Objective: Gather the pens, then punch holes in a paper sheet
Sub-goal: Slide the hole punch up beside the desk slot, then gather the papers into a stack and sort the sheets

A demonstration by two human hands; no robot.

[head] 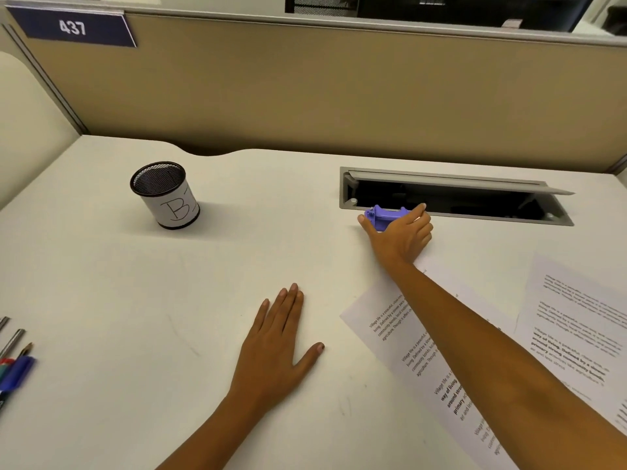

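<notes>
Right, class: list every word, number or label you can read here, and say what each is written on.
"437": white digits on the blue sign.
"B": handwritten on the white wrap of the mesh pen cup.
"Village life is a peaceful": opens the near printed sheet; the rest is too small.
"way of living. Defined by a slower": bold, on the right sheet; other lines are blurred.
The purple hole punch and the pens: nothing legible.

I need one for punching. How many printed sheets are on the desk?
2: one sheet under the right forearm, a second sheet at the desk's right edge. More may lie outside the frame.
</notes>
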